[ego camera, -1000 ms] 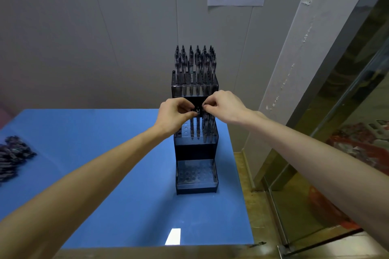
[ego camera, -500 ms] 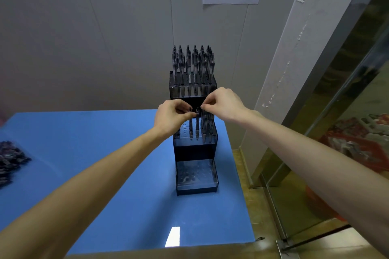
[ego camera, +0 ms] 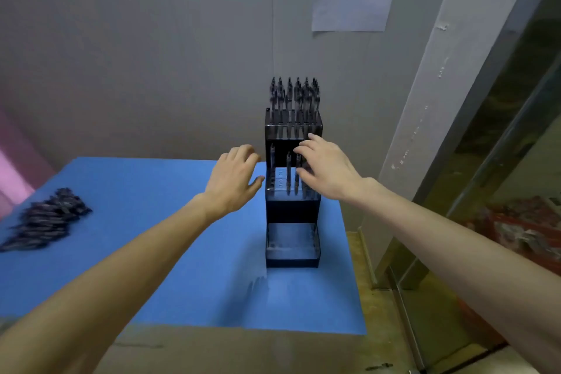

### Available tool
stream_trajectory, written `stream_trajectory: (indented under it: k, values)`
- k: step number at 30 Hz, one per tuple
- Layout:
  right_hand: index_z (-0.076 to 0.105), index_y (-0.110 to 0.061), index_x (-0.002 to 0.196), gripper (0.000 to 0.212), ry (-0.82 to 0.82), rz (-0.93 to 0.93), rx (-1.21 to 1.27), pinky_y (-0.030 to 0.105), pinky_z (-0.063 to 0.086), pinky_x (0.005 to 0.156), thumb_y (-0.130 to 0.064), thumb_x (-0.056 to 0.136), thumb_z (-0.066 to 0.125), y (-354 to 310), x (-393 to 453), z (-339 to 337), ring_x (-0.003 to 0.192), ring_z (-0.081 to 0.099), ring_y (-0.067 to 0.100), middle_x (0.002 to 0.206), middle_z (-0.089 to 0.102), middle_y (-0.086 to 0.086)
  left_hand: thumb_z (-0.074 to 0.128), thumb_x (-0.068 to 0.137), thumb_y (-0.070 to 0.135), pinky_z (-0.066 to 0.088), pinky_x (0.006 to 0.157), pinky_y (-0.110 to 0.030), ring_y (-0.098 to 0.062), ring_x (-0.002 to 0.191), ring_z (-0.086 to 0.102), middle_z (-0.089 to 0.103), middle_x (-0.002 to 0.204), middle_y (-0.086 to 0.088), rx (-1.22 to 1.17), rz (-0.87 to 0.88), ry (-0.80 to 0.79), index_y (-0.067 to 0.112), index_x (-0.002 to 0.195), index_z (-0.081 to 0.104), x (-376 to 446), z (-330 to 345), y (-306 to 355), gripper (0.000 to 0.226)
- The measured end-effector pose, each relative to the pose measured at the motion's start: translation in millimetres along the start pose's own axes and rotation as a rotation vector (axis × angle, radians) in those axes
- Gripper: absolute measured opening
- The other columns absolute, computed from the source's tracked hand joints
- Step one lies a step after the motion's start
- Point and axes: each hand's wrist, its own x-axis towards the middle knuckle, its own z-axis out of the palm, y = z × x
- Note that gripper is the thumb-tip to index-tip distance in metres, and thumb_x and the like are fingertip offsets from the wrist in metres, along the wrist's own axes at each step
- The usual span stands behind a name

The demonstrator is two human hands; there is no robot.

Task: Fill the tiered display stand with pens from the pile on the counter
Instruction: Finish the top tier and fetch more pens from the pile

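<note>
Bare left hand (ego camera: 232,179), right hand (ego camera: 326,170) — fingers spread, empty — flanking stand (ego camera: 293,209) middle tier.

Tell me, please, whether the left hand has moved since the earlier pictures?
Yes. The left hand has opened and drawn leftward off the display stand.

Left hand (ego camera: 233,181) and right hand (ego camera: 329,171), each bare from the fingers (ego camera: 303,147) back along the forearm to the frame edge (no sleeve, cuff or glove shows in this view). No ring, watch, strap or band appears behind the fingers at either wrist.
</note>
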Motion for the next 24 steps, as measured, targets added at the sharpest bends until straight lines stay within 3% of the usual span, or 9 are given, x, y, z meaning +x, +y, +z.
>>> stream_trajectory:
  k: [2,9,15,19,24]
  values:
    - [0.045,-0.011,0.149,0.056,-0.018,-0.03,-0.011,0.044,0.024,0.121,-0.035,0.1,0.055,-15.6,-10.9,4.4,0.155,0.017,0.027,0.156,0.042,0.006,0.057,0.1,0.043,0.042,0.098,-0.041,-0.031,0.115,0.052,0.053,0.131,-0.009,0.094,-0.03,-0.096,0.011,0.128,0.059,-31.5,-11.0,-8.4,0.043]
    - [0.036,-0.011,0.153,0.065,-0.072,-0.112,0.017,0.043,0.021,0.119,-0.039,0.098,0.055,-98.5,-42.1,33.4,0.156,0.009,0.027,0.159,0.033,0.008,0.043,0.102,0.054,0.03,0.114,-0.042,-0.033,0.14,0.038,0.037,0.154,-0.015,0.33,-0.284,-0.369,0.01,0.141,0.047,-167.5,-56.4,-49.9,0.059]
    - [0.017,-0.005,0.159,0.08,-0.278,-0.162,-0.003,0.043,0.016,0.123,-0.049,0.101,0.05,-183.6,-41.1,55.5,0.156,0.0,0.028,0.167,0.014,0.01,0.03,0.103,0.065,0.019,0.125,-0.046,-0.036,0.156,0.007,0.003,0.169,-0.017,0.347,-0.557,-0.496,0.001,0.161,-0.002,-247.6,-99.7,-97.2,0.092]
    - [0.01,-0.006,0.16,0.082,-0.305,-0.109,0.027,0.046,0.016,0.124,-0.051,0.102,0.047,-235.0,-12.5,68.9,0.156,0.0,0.028,0.168,0.011,0.009,0.019,0.101,0.069,0.01,0.127,-0.048,-0.034,0.157,0.0,-0.005,0.17,-0.015,0.316,-0.67,-0.528,0.003,0.162,-0.005,-284.2,-122.2,-145.6,0.093]
    - [0.005,-0.009,0.162,0.083,-0.302,-0.061,0.015,0.047,0.013,0.124,-0.058,0.103,0.037,-316.6,38.2,98.0,0.156,-0.001,0.03,0.169,0.006,0.012,0.013,0.1,0.071,0.0,0.128,-0.049,-0.03,0.158,-0.009,-0.014,0.17,-0.011,0.277,-0.69,-0.575,0.009,0.163,-0.007,-324.7,-134.6,-225.5,0.09]
